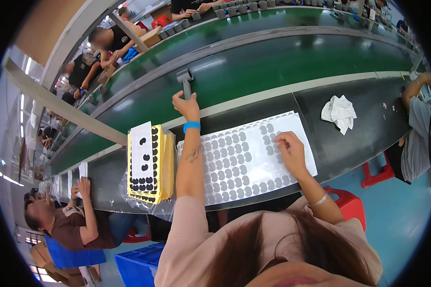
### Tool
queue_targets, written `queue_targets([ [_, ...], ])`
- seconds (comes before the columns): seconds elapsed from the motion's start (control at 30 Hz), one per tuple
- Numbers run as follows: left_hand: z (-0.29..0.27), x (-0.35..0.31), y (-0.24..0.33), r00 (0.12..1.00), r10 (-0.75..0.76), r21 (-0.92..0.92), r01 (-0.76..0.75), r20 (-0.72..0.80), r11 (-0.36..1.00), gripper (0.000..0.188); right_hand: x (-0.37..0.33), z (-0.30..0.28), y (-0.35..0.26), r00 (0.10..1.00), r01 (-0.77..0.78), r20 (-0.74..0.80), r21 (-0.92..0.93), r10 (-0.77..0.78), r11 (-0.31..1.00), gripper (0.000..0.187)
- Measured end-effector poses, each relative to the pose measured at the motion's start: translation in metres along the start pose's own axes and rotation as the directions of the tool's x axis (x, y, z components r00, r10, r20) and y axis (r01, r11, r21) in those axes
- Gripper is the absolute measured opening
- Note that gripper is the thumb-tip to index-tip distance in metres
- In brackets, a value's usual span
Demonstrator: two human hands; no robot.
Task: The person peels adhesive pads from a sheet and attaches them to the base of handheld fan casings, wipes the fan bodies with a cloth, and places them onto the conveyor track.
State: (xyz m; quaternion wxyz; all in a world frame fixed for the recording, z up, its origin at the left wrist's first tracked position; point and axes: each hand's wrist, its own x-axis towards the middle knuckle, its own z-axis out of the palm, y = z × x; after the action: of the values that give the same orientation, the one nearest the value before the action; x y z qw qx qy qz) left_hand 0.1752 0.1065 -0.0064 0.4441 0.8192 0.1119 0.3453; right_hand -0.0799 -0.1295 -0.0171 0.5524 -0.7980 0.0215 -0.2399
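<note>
My left hand [186,106] reaches over the green conveyor belt, its fingers closed around the lower end of a grey T-shaped part [187,89] with a round hollow head, shaped like a hair dryer body. My right hand [293,153] is over the right part of a white sticker sheet [299,131], fingers bent and fingertips pinched together near its grey bean-shaped stickers. Whatever is between those fingertips is too small to make out. Several rows of stickers cover the sheet's left side; a bare strip runs between them and the right-hand columns.
Left of my forearm lies a stack of yellow sheets [167,165] with black stickers, partly on clear plastic. A crumpled white cloth [338,114] rests on the black table [368,105] to the right. Other people work along the belt [282,62]. Grey parts [241,8] line its far side.
</note>
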Motion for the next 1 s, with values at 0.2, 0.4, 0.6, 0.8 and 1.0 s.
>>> queue_targets([
  [0.2,-0.118,-0.053,0.133,0.866,0.407,-0.759,-0.050,0.291,0.650,0.016,-0.001,0.006,0.006,1.000,0.017,0.014,-0.047,-0.016,0.999,0.016],
  [0.4,-0.194,-0.104,0.196,0.515,0.847,-0.835,-0.402,0.134,0.377,0.016,-0.004,-0.001,0.003,0.999,0.018,0.029,-0.053,-0.017,0.998,0.012],
  [0.6,-0.240,-0.153,0.220,0.792,0.602,-0.941,-0.269,-0.096,0.204,0.007,-0.005,0.000,0.011,1.000,0.022,0.016,-0.046,-0.021,0.999,0.013],
  [0.8,-0.250,-0.120,0.256,0.546,0.811,-0.909,0.195,-0.210,-0.367,0.028,-0.002,-0.001,0.005,0.999,-0.006,0.053,-0.041,0.009,0.999,0.014],
  [1.0,-0.252,-0.104,0.249,0.477,0.861,-0.934,0.195,-0.175,-0.298,0.026,-0.001,-0.001,0.006,0.998,-0.006,0.063,-0.046,0.009,0.999,0.015],
])
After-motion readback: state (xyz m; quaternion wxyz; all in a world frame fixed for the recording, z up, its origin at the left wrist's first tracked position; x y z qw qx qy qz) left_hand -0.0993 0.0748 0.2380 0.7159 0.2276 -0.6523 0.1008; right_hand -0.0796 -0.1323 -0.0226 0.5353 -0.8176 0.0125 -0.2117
